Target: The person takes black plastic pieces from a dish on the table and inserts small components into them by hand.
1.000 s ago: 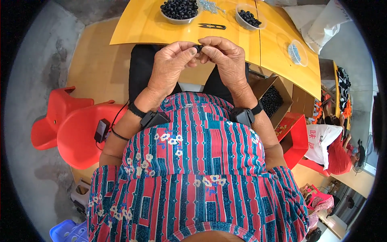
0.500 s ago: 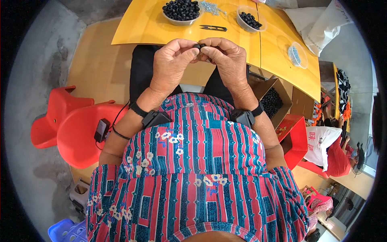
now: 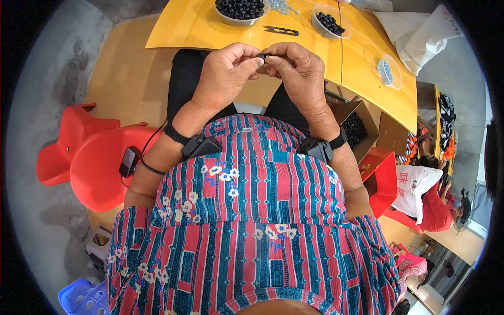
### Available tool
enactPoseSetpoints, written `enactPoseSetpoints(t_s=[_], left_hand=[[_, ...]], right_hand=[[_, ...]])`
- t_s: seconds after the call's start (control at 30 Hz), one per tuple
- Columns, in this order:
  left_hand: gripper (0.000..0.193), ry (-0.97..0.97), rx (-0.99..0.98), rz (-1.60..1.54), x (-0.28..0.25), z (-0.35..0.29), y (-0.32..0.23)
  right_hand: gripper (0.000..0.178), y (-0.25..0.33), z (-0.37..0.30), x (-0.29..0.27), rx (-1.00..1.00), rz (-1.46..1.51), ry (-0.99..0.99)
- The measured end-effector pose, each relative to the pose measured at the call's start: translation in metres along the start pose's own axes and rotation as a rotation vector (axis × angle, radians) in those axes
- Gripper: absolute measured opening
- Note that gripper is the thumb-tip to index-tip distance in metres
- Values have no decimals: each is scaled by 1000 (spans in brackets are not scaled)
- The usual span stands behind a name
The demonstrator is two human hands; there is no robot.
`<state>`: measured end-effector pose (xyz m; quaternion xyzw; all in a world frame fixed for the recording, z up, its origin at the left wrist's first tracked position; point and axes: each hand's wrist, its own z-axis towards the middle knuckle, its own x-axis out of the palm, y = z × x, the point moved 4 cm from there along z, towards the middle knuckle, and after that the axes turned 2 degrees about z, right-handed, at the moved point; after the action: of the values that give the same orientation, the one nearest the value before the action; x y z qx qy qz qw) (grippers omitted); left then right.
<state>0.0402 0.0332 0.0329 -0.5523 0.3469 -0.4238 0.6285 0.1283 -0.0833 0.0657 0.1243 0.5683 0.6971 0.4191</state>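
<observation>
Both hands meet above the near edge of the yellow table (image 3: 210,32). My left hand (image 3: 226,73) pinches a small round black piece (image 3: 263,56) between thumb and fingers. On its other side my right hand (image 3: 300,73) is closed in a pinch, fingertips against the left ones; a dark bit shows at its thumb, mostly hidden. Ahead of the hands lie black thread snips (image 3: 281,31). A clear bowl (image 3: 242,22) heaped with black pieces with holes stands behind, left of the snips. To their right is a second clear bowl (image 3: 326,33) with fewer black pieces.
Small pale-blue bits (image 3: 282,7) lie loose at the back; more fill a clear tub (image 3: 387,72) at right. Under the table sits a cardboard box (image 3: 362,126) of black pieces. Red chairs (image 3: 100,163) stand left, a white bag (image 3: 415,191) right. Other people are at the far right.
Both hands have risen slightly in the picture, still pinched together. The black piece between them has turned a little; the second dark bit shows less. The table view has shifted slightly.
</observation>
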Motion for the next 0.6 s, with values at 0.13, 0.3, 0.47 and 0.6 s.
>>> enactPoseSetpoints(t_s=[0.13,0.3,0.47,0.6], left_hand=[[21,23,-12,50,-1,0,-3],[24,97,-270,-465,6,-4,10],[23,106,-204,-348,3,-4,8],[24,115,-192,-356,3,-3,9]], right_hand=[[6,4,2,0,68,12,17],[6,3,-4,-1,6,78,-43],[7,3,-1,-3,48,157,18],[8,1,-1,-5,98,237,54]])
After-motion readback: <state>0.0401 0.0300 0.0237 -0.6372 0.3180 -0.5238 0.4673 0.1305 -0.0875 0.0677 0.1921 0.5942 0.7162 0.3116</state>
